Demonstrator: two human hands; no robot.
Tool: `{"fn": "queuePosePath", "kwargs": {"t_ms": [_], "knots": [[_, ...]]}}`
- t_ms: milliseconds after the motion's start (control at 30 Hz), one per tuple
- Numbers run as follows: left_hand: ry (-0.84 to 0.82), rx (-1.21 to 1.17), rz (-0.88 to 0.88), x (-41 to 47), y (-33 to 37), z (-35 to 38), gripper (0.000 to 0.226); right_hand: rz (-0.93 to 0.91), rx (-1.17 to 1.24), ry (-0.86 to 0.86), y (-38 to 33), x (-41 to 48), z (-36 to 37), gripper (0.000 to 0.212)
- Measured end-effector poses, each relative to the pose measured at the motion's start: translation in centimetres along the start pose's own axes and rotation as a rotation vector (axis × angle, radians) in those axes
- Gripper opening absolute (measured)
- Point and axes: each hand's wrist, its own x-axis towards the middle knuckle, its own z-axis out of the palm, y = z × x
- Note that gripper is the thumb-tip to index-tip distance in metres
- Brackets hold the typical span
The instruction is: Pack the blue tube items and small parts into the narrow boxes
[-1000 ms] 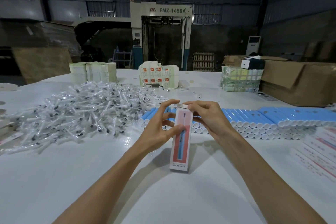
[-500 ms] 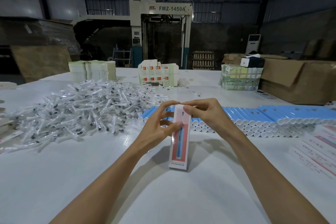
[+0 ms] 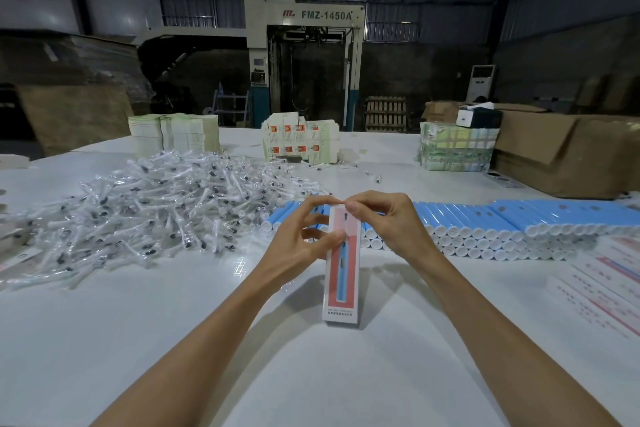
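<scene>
Narrow box upright on table, just before blue tubes. Left hand clamped round upper body; right hand pinching top flap. Risks: flap creased if pushed off-line; box toppled if left grip slackens.

We hold 1 narrow box upright on the white table: our left hand grips its side and our right hand pinches its top. Stacked blue tubes lie behind, and a heap of bagged small parts lies to the left.
</scene>
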Motion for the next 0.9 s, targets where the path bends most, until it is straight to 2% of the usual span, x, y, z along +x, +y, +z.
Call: {"fn": "queuePosePath", "kwargs": {"t_ms": [100,167,200,333,433,500,567,700,833,900], "knots": [[0.045,-0.096,-0.057,0.1,-0.5,0.5,0.048,0.121,0.088,0.056,0.7,-0.4,1.4,0.023],[0.119,-0.164,-0.097,0.1,-0.9,0.7,0.051,0.223,0.180,0.061,0.7,-0.7,2.2,0.036],[0.170,-0.196,-0.108,0.2,-1.1,0.7,0.051,0.242,0.147,0.066,0.5,-0.9,2.4,0.040],[0.362,-0.276,-0.084,0.4,-1.5,0.6,0.051,0.222,-0.228,-0.025,-0.3,-2.3,3.3,0.059],[0.415,-0.324,-0.075,0.5,-1.9,0.7,0.049,0.079,-0.550,-0.119,-0.8,-3.7,3.5,0.076],[0.408,-0.387,-0.106,0.4,-2.0,1.0,0.049,-0.054,-0.705,-0.134,-1.0,-4.6,3.3,0.070],[0.357,-0.393,-0.124,0.3,-2.1,1.4,0.046,-0.108,-0.782,-0.086,-1.3,-5.5,2.8,0.059],[0.157,-0.256,-0.111,0.2,-2.3,1.7,0.038,-0.061,-0.836,0.010,-1.3,-7.6,0.6,0.051],[0.128,0.161,-0.017,-0.2,-2.9,1.7,0.015,0.087,-0.813,0.052,-0.7,-10.8,-3.1,0.049],[0.077,0.383,0.093,-0.6,-3.3,1.6,0.014,0.163,-0.808,0.114,-0.8,-12.4,-5.5,0.049]]}}
